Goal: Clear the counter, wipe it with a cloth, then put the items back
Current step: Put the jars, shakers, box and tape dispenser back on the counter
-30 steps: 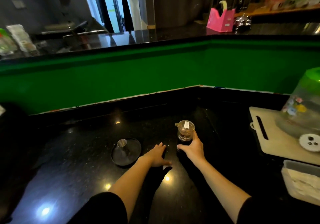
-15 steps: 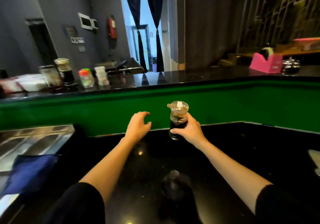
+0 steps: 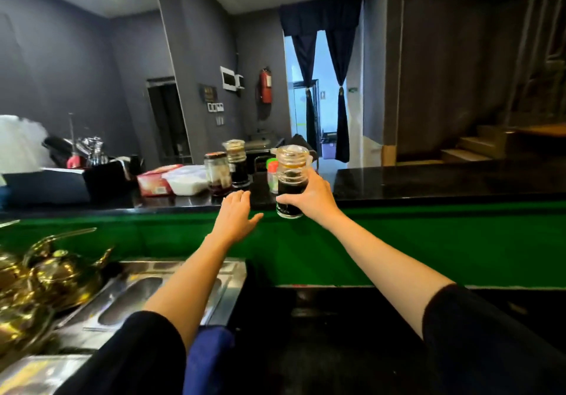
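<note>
sauce bottle (image 3: 289, 180): clear, glossy | bar top (image 3: 428, 183): polished black, glossy | panel (image 3: 428, 241): matt green | teapots (image 3: 64, 272): shiny gold metal | tray (image 3: 131, 296): dull steel

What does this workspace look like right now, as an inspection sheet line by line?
Surface: glossy black lower counter; black upper ledge.
Job's things: sauce bottle, dark liquid, upright, held in the air; blue cloth at the near edge.
Clutter: jar, second sauce bottle, green-capped shaker, plastic tub on the ledge; brass teapots.
Hands: right hand grips the sauce bottle; left hand open, empty.
Cables: nothing seen.
Surroundings: fire extinguisher, curtained doorway.
</note>
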Available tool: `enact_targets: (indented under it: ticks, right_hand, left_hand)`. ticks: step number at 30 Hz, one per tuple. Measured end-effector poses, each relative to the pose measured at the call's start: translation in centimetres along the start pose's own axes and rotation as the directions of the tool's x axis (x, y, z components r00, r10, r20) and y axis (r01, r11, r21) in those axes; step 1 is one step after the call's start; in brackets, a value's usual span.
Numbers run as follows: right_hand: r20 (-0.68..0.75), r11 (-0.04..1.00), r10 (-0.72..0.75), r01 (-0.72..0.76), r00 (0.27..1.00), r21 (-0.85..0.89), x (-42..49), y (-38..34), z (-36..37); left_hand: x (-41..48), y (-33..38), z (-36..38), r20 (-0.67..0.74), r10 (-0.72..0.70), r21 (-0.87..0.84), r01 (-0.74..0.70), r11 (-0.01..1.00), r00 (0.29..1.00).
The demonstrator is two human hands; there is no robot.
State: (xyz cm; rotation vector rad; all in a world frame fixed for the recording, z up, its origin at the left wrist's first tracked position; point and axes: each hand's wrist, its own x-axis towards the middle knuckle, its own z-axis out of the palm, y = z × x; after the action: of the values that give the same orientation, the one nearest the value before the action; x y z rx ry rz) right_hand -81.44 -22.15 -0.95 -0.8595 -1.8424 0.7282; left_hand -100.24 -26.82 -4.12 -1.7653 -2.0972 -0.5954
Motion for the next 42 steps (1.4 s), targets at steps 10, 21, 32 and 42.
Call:
enact_targets:
  ticks: [10,21,32,42]
  right_hand:
    - [-0.095,0.985,0.025,-0.041,0.995,-0.169,10.0,-0.6,11.2]
    - [-0.115,0.976,0.069,-0.091,0.991,-0.198,12.2,0.2,16.2]
    - [0.082,0.983,-0.038,0.052,0.996,-0.176,7.8,0.9,10.6]
    - [0.04,0.889,-0.026,0.042,0.999,-0.456,-4.8,6.8,-10.9]
  left_hand:
    - [1.3,-3.5,5.9,-0.396,-0.102,-0.278,-0.013,0.961,0.912]
    - [2.2,-3.8,8.5,-0.624,-0.04,-0.244,-0.147,0.958,0.78]
    - [0.4,-3.8,6.3,-0.454,0.129,0.001,-0.144,0.99,0.882]
    - [-5.3,12.9,7.0,-0.336,0.392,-0.208,-0.474,0.856,0.856]
